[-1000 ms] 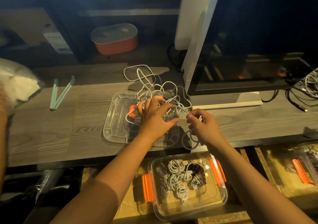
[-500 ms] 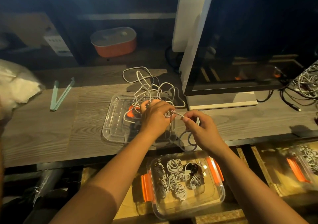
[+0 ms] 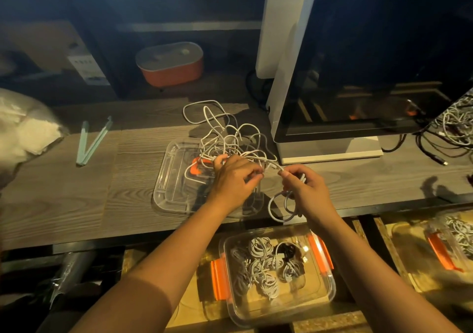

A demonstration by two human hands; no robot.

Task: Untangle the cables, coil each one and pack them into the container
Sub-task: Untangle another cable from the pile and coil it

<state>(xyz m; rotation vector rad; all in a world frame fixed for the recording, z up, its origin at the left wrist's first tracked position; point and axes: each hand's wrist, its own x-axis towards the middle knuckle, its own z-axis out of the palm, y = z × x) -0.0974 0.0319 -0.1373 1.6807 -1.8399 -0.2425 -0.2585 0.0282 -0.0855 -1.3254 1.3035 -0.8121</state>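
A tangle of white cables (image 3: 225,133) lies on the wooden desk, partly over a clear plastic lid (image 3: 174,179) with orange clips. My left hand (image 3: 235,179) pinches a strand of the tangle above the lid. My right hand (image 3: 304,189) grips a white cable; a few coiled loops (image 3: 279,207) of it hang below the fingers, and a short stretch runs between the two hands. Below the desk edge stands a clear container (image 3: 325,294) with orange latches, holding several coiled white cables (image 3: 261,266) and one black coil.
A monitor (image 3: 371,58) on a white base stands at the right rear. An orange box (image 3: 170,64) sits at the back, pale green tongs (image 3: 92,140) lie left, a plastic bag (image 3: 23,128) at far left. More cables (image 3: 458,125) and another container (image 3: 440,250) are at right.
My hands have drawn a little apart, stretching the cable between them. The loops in my right hand hang lower over the desk edge. The view shifted slightly.
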